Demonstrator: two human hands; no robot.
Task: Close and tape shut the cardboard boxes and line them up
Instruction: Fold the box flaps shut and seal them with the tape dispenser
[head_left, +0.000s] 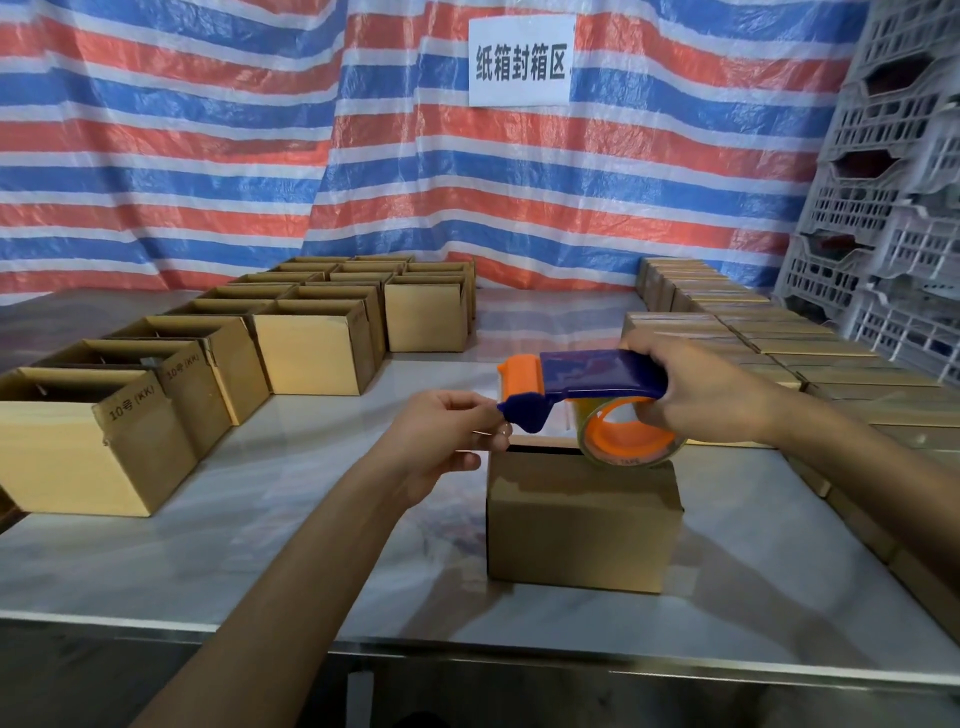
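A small cardboard box (582, 525) stands in the middle of the table, its top partly hidden by the tape roll. Just above it my right hand (711, 389) grips the blue handle of a blue and orange tape dispenser (582, 376), whose clear tape roll (631, 441) sits over the box's far right top edge. My left hand (449, 434) pinches the tape end at the dispenser's blue front tip, above the box's left top corner.
Several open boxes (311, 348) stand in rows on the left of the pale table (260, 519). Closed taped boxes (779, 332) line the right side. Grey plastic crates (893, 208) are stacked at the far right, a striped tarp behind.
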